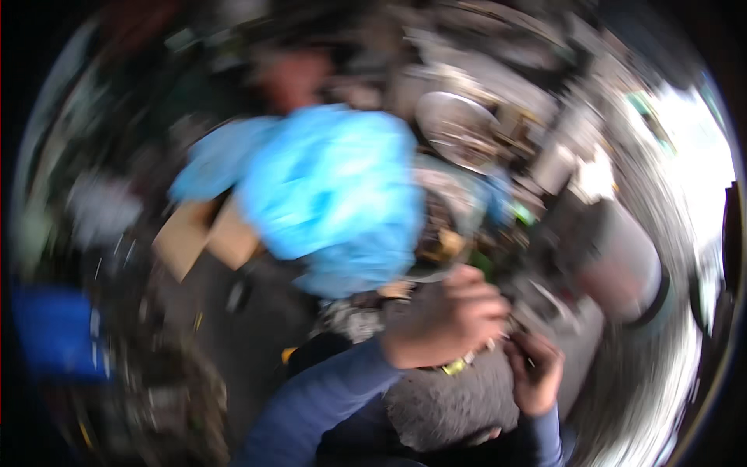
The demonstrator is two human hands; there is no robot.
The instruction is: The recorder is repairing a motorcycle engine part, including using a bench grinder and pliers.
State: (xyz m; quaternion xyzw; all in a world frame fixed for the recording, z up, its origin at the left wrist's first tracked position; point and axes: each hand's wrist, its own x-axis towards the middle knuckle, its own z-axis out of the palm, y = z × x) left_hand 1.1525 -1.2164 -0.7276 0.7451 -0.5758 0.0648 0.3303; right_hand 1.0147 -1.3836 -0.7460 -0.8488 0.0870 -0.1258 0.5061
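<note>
My left hand (459,323) reaches across from the lower left with its fingers closed, just above and left of my right hand (533,370). My right hand is also curled closed beside a small pale item between the two hands, too blurred to name. A yellow-green bit (455,366) shows beneath my left hand. Under both hands is a rough grey surface (428,412), perhaps stone. What either hand holds is unclear.
Large blue plastic bags (327,187) lie ahead, with cardboard (179,241) on their left. A metal bowl (459,124), a bucket or pot (440,265), a grey cylindrical container (611,265) and assorted clutter surround them. A blue container (54,335) sits far left.
</note>
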